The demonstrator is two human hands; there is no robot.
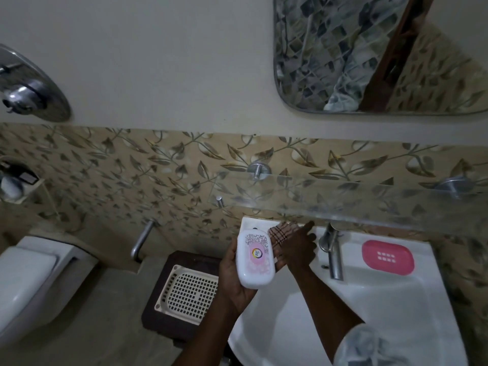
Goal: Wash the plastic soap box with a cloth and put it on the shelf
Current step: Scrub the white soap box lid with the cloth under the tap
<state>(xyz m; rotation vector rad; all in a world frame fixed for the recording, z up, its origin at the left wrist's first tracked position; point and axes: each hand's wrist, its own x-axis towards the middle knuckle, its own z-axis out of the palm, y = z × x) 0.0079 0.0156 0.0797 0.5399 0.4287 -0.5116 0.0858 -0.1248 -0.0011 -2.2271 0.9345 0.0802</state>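
My left hand holds a white plastic soap box with a pink patterned lid, upright over the left rim of the white sink. My right hand rests on a checked brown-and-cream cloth lying on the sink's back left corner, fingers spread over it and one finger pointing toward the wall. I cannot tell whether the fingers grip the cloth. A glass shelf on metal brackets runs along the wall just above the sink.
A metal tap stands at the sink's back edge, with a pink soap dish to its right. Beside the sink on the left is a brown stool with a cream mesh basket. A toilet sits far left. A mirror hangs above.
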